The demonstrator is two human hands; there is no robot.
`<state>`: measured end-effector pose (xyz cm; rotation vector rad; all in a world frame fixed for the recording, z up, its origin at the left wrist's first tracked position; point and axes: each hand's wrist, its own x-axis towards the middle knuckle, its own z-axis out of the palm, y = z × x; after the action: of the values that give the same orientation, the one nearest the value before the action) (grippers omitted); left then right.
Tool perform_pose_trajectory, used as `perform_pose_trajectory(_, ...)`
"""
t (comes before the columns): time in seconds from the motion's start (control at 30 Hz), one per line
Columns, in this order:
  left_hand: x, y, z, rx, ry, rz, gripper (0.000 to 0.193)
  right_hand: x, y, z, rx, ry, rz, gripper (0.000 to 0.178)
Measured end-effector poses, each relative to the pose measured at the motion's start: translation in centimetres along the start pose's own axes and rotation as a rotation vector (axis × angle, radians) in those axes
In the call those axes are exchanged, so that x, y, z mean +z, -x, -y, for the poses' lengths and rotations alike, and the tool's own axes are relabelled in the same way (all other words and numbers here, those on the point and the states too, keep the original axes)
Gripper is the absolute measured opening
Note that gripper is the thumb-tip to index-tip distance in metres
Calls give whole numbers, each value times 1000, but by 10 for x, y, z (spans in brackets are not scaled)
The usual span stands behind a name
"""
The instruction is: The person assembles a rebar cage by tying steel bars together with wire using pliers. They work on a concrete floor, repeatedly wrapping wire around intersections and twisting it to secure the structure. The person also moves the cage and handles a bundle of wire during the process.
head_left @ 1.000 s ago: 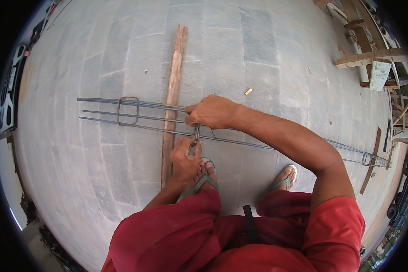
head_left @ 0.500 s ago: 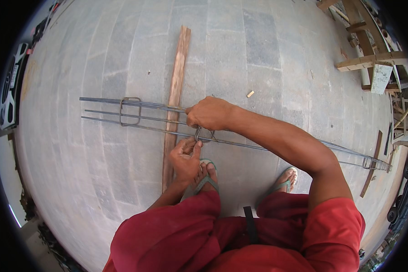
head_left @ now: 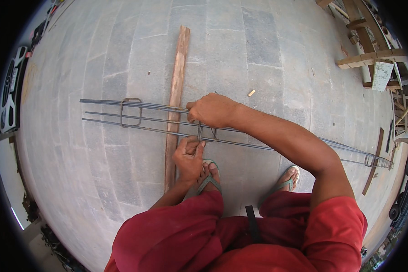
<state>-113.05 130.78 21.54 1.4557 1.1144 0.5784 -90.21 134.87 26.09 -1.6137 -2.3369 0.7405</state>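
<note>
Several long steel rebar rods run across in front of me, from the left to the far right. At the upper rods my right hand is closed, its fingers curled over the top of a bent-wire rectangular stirrup. Below it, my left hand pinches the stirrup's lower end between thumb and fingers, beside the nearest rod. Further left, another rectangular stirrup stands around the rods. My right hand partly hides the rods and the stirrup's top.
A wooden plank lies under the rods. Toward the far right, more stirrups surround the rods above a second, darker wood strip. Timber framing stands at upper right. A small wood chip is on the paved floor. My sandalled feet are close to the rods.
My right hand has risen slightly and its fingers have shifted, showing more of the stirrup. My left hand keeps its pinch at the lower end, almost in place.
</note>
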Motion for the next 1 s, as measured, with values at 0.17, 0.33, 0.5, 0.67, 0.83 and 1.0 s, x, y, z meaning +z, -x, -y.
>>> perform_pose_trajectory(0.17,-8,-3,7,72,-75,62,26,-54,24,-3,98,83,3,32)
perform_pose_trajectory(0.33,-19,-5,-13,5,-242,120,31,-103,83,-26,330,357,84,29)
perform_pose_trajectory(0.5,-34,-14,-32,237,-462,146,29,-131,203,-45,638,560,229,8)
perform_pose_trajectory(0.67,-14,-30,-54,536,-532,204,21,-116,321,0,964,391,461,16)
perform_pose_trajectory(0.83,47,-32,-62,548,-443,415,11,-42,383,50,1335,-196,264,34)
perform_pose_trajectory(1.0,65,41,-31,418,-349,978,11,83,376,41,1482,-570,-408,56)
